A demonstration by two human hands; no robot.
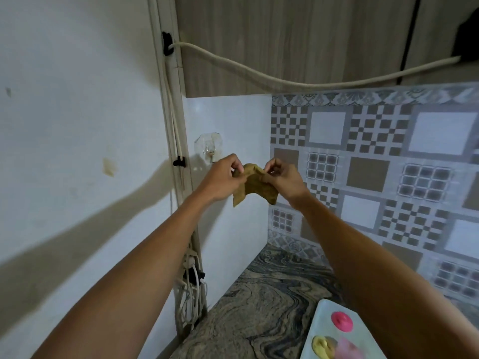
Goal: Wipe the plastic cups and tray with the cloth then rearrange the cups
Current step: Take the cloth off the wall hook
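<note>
Both hands hold a small mustard-brown cloth (255,185) up in the air near a clear adhesive wall hook (209,148). My left hand (223,178) pinches its left top edge and my right hand (281,177) pinches its right top edge. The cloth hangs down between them. At the bottom right, a pale blue tray (320,330) lies on the counter with upturned plastic cups on it: a pink cup (342,321), a yellow cup (323,347) and a blurred light pink cup (350,349). My right forearm hides part of the tray.
A marbled grey countertop (259,307) runs below. A patterned tile backsplash (375,177) stands behind it and a wooden cabinet (285,35) hangs above. A thick cable (259,73) sags across the cabinet. White cords (190,294) hang down the left wall corner.
</note>
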